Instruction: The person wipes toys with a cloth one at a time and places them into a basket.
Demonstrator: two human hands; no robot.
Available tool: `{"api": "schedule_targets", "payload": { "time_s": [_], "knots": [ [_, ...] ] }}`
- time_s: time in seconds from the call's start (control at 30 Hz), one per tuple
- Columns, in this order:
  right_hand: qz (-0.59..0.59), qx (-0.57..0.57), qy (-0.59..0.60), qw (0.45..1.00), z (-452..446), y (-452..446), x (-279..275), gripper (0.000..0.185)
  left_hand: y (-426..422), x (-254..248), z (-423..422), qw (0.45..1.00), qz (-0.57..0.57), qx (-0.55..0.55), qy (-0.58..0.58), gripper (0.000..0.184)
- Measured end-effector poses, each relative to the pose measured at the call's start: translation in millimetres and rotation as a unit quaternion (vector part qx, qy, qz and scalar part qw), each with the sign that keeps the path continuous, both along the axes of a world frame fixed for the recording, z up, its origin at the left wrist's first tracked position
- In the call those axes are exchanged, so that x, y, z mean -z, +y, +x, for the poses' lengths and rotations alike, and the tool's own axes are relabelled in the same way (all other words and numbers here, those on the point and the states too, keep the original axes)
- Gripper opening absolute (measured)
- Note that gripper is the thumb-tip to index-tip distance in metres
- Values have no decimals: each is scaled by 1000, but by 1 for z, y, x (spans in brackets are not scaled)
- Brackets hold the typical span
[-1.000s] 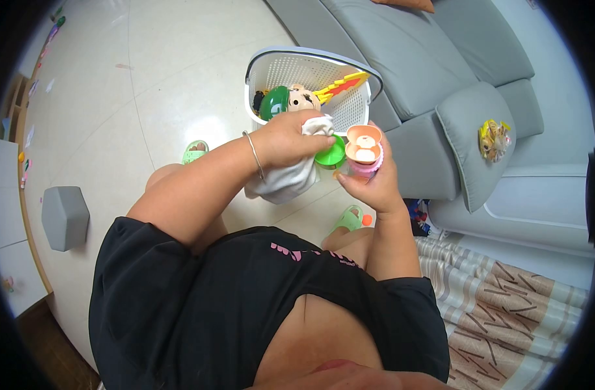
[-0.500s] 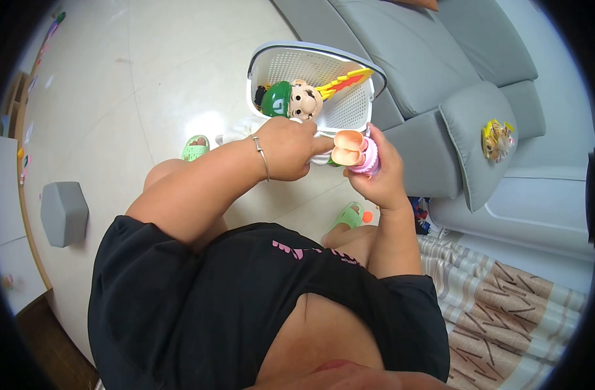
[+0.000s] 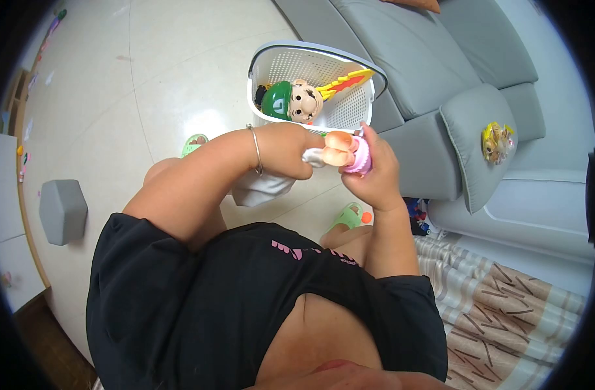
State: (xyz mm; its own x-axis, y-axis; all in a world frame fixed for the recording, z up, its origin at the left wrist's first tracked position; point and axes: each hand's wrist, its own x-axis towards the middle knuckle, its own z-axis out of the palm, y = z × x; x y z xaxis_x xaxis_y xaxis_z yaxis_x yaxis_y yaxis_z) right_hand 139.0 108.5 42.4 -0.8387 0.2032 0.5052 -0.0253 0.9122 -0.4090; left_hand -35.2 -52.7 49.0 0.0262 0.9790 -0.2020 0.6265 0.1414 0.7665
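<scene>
In my right hand is a small doll in a pink frilled skirt, its legs and shoe soles turned toward my left. My left hand is closed around a white cloth. One end of the cloth pokes out at the fingertips against the doll's feet, and the rest hangs below the hand. Just beyond both hands stands a white perforated basket with a dark handle. Inside it lie a mustached figure head with a green cap and a yellow-and-red flame-shaped toy.
A grey sofa borders the right side, with a cushion bearing a yellow plastic packet. On the left stand a grey hexagonal stool and a white cabinet. An orange ball lies near my foot in a green sandal.
The white cloth has moved from the basket's front edge to below my left hand. The doll has shifted slightly left and down.
</scene>
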Motion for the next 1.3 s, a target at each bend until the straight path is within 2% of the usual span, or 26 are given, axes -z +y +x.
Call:
{"api": "schedule_targets", "payload": {
  "time_s": [0.03, 0.1, 0.2, 0.27, 0.33, 0.5, 0.57, 0.6, 0.67, 0.7, 0.8, 0.93, 1.0, 1.03, 1.1, 1.17, 1.3],
  "knots": [
    [-15, 0, 11, 1000, 0, 3, -2, 76, -1, 0, 0, 995, 54, -44, -74, 48],
    [-2, -11, 41, 999, 0, 7, -4, 76, 1, 1, 0, 993, 50, -72, -74, 53],
    [42, -21, 76, 996, 0, 6, -10, 76, 4, 7, 2, 994, 79, -76, -15, 61],
    [74, -21, 83, 994, -1, 6, -11, 76, 6, -8, 8, 994, -7, -67, 82, 56],
    [110, -15, 101, 989, -2, 7, -11, 75, 7, -18, 11, 992, -18, -61, 106, 53],
    [94, 0, 60, 994, -2, 7, -2, 74, 12, -17, 12, 987, -87, -5, 137, 49],
    [78, 0, 40, 996, -1, 8, 3, 74, 10, -13, 4, 997, -65, 18, 27, 51],
    [40, 6, 44, 998, -1, 9, 7, 74, 9, -9, 0, 997, -65, 17, 27, 51],
    [2, 11, 49, 999, -1, 12, 8, 74, 7, -2, -6, 989, -5, -36, -146, 59],
    [-33, 31, 60, 997, -1, 13, 7, 74, 6, -7, -6, 989, -5, -36, -145, 59],
    [-79, 48, 80, 993, 1, 21, 11, 75, 2, -18, -3, 942, 4, -107, -319, 60],
    [-108, 46, 76, 990, 5, 20, 9, 74, -5, -26, 0, 908, 49, -119, -398, 60],
    [-108, 44, 67, 991, 6, 19, 8, 74, -9, -25, 1, 960, 106, -69, -250, 62],
    [-116, 34, 51, 991, 7, 19, 8, 74, -9, -24, 1, 960, 105, -69, -251, 62],
    [-124, 23, 35, 991, 7, 18, 8, 73, -9, -22, 3, 978, 200, 14, -58, 56],
    [-54, 1, 16, 998, 6, 16, 6, 75, -8, -20, 6, 982, 185, 15, -28, 55],
    [-1, 1, -18, 1000, 4, 13, -2, 78, -10, -22, 14, 982, 153, -61, 88, 54]
  ]
}}
